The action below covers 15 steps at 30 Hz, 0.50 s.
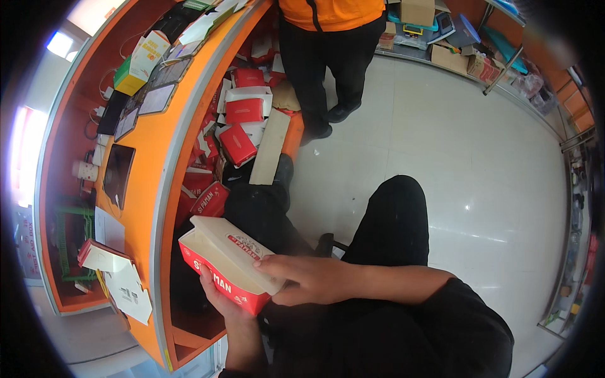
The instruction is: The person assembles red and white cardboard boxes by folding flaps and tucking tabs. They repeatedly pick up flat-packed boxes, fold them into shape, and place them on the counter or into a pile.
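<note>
Cupping the underside of a red and white carton [222, 263], the left hand [217, 299] supports it from below, fingers curled up against the near red wall. The right hand [302, 279] lies across the carton's right end, thumb and fingers pressed together on the edge of the white lid flap [236, 246], so both hands are closed on the same carton. The carton sits above the seated person's lap, tilted, with the lid partly lowered over the white interior. The left forearm rises from the lower edge of the view; the right forearm enters from the right, bent at the elbow, in a black sleeve pushed up.

Beyond the hands, an orange curved counter [148, 164] runs along the left, bearing flat cardboard blanks and dark tablets. Under its overhang lies a heap of red and white cartons [242, 120]. Further off, another person [328, 57] in an orange top and black trousers stands on the pale tiled floor [454, 151].
</note>
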{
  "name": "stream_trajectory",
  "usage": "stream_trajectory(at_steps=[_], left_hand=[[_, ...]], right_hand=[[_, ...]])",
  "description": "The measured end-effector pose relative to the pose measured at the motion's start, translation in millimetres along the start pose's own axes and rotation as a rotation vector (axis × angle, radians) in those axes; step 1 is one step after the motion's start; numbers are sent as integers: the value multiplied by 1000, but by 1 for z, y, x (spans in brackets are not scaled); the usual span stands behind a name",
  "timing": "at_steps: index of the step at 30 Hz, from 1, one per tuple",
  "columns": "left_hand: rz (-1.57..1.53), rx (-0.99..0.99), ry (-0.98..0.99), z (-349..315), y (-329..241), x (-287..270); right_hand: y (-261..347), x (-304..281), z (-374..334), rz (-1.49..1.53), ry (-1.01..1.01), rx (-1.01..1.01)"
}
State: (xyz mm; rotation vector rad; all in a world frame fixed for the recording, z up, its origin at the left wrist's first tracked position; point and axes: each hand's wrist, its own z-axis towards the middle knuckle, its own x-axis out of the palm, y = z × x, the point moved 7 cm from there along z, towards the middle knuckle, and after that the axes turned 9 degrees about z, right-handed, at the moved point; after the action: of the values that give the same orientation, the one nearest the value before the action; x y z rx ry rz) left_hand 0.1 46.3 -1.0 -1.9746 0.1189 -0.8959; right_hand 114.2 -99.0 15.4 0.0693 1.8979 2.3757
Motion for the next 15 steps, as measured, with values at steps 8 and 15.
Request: stream_trajectory(at_steps=[8,15], left_hand=[[-46,49,-9,2,-14,-4],[-25,-19,47,0,-9,6]], right_hand=[[-19,1,1,-95,-187,-135],[6,10,-2,-487,-179,-449]])
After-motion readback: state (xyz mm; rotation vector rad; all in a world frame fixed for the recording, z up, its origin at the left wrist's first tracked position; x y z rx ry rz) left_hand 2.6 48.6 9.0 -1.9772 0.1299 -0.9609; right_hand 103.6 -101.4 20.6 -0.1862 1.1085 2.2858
